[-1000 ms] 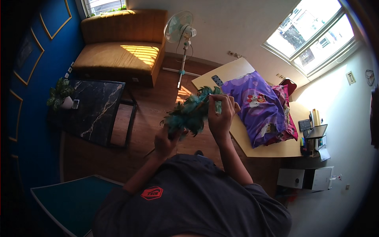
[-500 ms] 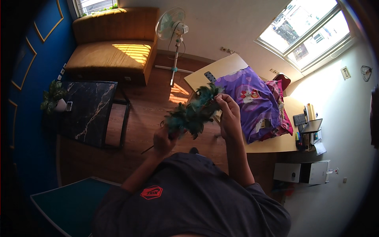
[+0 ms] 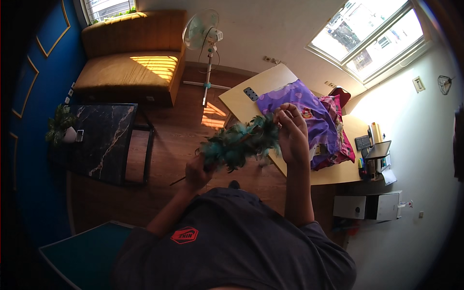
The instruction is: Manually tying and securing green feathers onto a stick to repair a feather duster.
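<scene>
A feather duster (image 3: pixel 237 144) with fluffy teal-green feathers stretches slantwise between my hands, in front of my chest. My left hand (image 3: pixel 197 173) is closed around its near end, and a thin dark stick (image 3: pixel 177 182) pokes out below that fist toward the lower left. At the far right end, my right hand (image 3: pixel 293 133) has its fingers curled in a pinch against the feather tips. The feathers partly cover what lies between those fingertips.
A pale wooden table (image 3: pixel 333 178) on the right holds a purple patterned cloth bundle (image 3: pixel 285 99) and a dark remote-like object (image 3: pixel 251 94). A standing fan (image 3: pixel 207 84) and a tan sofa (image 3: pixel 125 72) are beyond. Left stands a black marble-patterned table (image 3: pixel 99 140); a green board (image 3: pixel 87 251) lies lower left.
My right hand has shifted right, and the duster's far end has swung a little right and down. My left hand keeps its grip. The whole view has drifted slightly.
</scene>
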The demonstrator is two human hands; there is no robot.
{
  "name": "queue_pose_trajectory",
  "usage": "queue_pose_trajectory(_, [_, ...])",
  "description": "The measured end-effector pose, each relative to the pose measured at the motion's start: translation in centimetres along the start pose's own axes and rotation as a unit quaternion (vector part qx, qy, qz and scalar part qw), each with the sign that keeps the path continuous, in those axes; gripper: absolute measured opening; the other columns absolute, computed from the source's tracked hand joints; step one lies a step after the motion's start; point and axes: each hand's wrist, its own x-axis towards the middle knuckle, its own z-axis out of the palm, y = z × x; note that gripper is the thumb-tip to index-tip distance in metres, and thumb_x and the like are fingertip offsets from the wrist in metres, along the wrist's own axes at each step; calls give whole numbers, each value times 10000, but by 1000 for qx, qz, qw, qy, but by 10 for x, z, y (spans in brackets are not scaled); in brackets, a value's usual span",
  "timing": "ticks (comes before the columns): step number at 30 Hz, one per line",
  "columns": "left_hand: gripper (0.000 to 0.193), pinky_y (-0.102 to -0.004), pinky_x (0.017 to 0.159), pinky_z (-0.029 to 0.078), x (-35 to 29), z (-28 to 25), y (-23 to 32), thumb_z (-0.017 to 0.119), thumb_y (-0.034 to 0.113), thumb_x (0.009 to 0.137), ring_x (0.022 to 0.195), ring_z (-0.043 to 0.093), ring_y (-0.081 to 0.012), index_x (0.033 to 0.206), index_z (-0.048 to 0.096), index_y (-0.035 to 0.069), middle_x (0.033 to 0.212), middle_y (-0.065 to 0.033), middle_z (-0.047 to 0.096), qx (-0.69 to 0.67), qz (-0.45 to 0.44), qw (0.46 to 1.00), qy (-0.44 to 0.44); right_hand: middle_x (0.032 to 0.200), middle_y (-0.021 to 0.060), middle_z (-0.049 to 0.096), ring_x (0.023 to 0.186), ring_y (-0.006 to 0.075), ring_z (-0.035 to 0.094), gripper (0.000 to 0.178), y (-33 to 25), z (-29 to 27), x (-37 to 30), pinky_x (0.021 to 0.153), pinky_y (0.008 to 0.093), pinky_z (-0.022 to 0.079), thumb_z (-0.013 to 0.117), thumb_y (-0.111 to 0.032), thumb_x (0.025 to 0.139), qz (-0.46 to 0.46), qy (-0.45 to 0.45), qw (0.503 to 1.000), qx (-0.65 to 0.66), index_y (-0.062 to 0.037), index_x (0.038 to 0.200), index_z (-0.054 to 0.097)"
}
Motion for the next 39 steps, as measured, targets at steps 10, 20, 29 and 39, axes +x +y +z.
queue_pose_trajectory(10, [369,-466,610,520,9,3,-1,795,258,871,735,693,-391,1098,610,34,812,-167,669,3,-17,1000,14,897,17,631,919,192,616,157,8,0,-11,876,349,365,758,-116,852,-199,-46,773,-600,-87,979,671])
queue_pose_trajectory(20, [391,-468,654,537,12,11,-1,781,236,888,794,700,-418,1156,624,0,888,-201,696,-2,-41,999,-16,866,15,653,863,177,644,103,24,-11,-3,877,332,373,744,-62,850,-265,-41,731,-627,-71,938,692])
queue_pose_trajectory(29, [403,-468,603,525,14,20,3,775,276,899,716,693,-397,1152,599,17,809,-181,680,-15,-58,998,-7,878,21,688,856,181,642,82,19,-16,1,887,334,377,738,-53,858,-307,-38,719,-623,-83,931,713])
queue_pose_trajectory(39, [420,-445,637,560,17,22,11,783,249,891,806,730,-406,1204,600,38,855,-198,719,-96,-84,990,-60,850,39,692,864,92,631,87,-4,-42,8,802,267,498,736,-54,888,-47,-10,922,-384,-5,951,702])
